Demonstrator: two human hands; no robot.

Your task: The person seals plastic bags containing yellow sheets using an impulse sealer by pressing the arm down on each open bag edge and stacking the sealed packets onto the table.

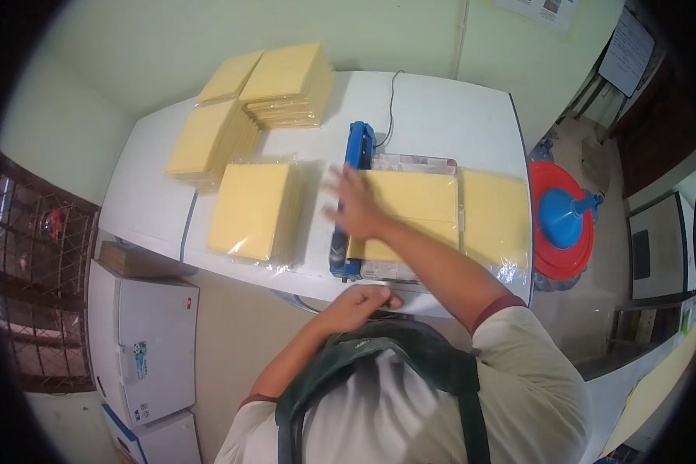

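My right hand [352,205] is spread with its palm down over the blue bar sealer [358,147], at the left end of a yellow pack [414,197] in clear plastic. This pack lies flat across a low box-like support [414,163]. A second yellow pack [495,216] lies to its right, at the table's right edge. By the table's front edge, below the sealer, my left hand [361,303] is closed with its fingers curled; what they hold, if anything, is hidden.
A stack of wrapped yellow packs [251,209] stands left of the sealer, with more stacks [282,73] behind on the white table [151,147]. A cord [392,108] runs back from the sealer. A red basin [568,267] with a blue funnel [561,216] stands right; a white freezer [158,340] stands front left.
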